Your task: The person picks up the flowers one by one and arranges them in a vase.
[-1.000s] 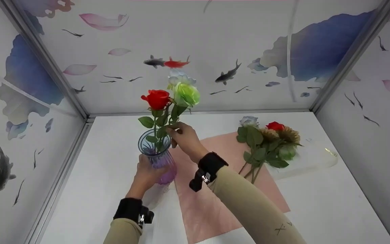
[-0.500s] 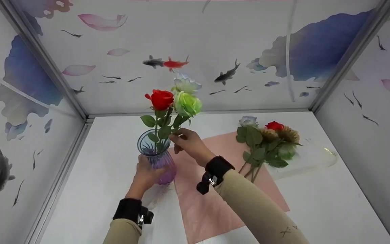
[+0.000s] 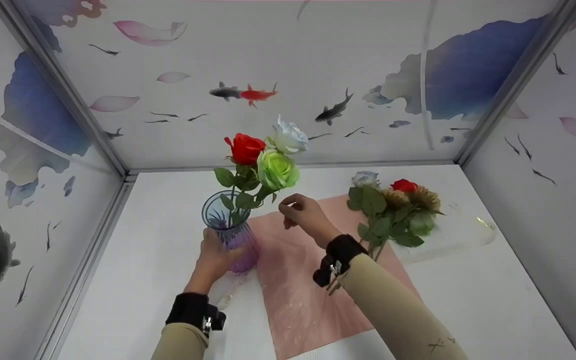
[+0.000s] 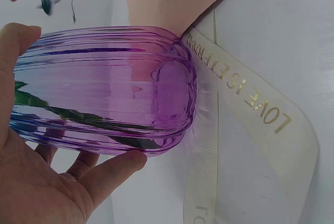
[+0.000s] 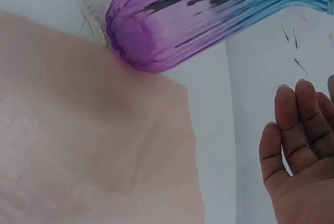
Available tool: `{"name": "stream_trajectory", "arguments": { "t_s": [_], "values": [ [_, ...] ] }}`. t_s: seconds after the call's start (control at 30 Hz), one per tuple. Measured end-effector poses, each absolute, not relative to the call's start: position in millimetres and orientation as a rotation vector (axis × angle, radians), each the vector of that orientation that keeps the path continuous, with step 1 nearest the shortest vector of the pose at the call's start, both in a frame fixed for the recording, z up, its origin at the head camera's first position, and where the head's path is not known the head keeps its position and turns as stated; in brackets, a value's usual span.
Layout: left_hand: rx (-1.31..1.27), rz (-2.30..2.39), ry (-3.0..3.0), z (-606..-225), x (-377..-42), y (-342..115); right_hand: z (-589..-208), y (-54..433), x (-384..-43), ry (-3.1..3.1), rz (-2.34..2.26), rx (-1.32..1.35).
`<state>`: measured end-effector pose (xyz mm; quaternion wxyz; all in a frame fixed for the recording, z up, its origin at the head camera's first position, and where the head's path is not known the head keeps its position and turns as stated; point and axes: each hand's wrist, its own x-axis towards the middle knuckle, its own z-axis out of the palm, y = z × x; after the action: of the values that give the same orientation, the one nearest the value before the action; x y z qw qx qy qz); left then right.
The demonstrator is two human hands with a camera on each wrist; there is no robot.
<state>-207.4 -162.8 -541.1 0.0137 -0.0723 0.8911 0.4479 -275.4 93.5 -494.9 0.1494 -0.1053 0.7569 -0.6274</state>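
Head view shows, nearest, two beige sleeves; on the right sleeve (image 3: 398, 305) is a small mark like an X, with a triangle-like sign beside it. Each wrist carries one black band, so two in all. The left hand (image 3: 218, 256) holds one vase (image 3: 238, 236), purple below and blue at the rim; its grip is closed around the lower body. The right hand (image 3: 308, 215) is just right of the flowers, its fingers loosely bent, and its grip is holding nothing. Three flower heads rise above the vase: one red flower (image 3: 247, 148), one green flower (image 3: 278, 170) and one whitish flower (image 3: 289, 136).

One pink sheet (image 3: 298, 300) lies on the white bench (image 3: 478, 300), beside the vase. Farther to the right lies a bundle (image 3: 393, 215), where I count five heads: one red, one pale blue, one green and two brownish. Near it, a clear strip (image 3: 488, 225) has gold marks too small to read.

On the back wall (image 3: 278, 45), three fish are painted near the middle, two black and one red.

Left wrist view gives what the head view does not: a ribbon (image 4: 261, 104) by the vase base, with gold letters "LOVE IS ETERNA", the end being unclear. Right wrist view shows the right fingers (image 5: 308, 114) from the palm side, apart from the vase.
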Motion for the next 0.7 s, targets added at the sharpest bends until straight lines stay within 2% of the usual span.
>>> {"name": "stream_trajectory", "arguments": {
  "t_s": [0.7],
  "values": [
    [-0.26,1.322,2.737,-539,-208,-163,-538,175,-277,2.496,-1.537,-0.037]
  ]
}}
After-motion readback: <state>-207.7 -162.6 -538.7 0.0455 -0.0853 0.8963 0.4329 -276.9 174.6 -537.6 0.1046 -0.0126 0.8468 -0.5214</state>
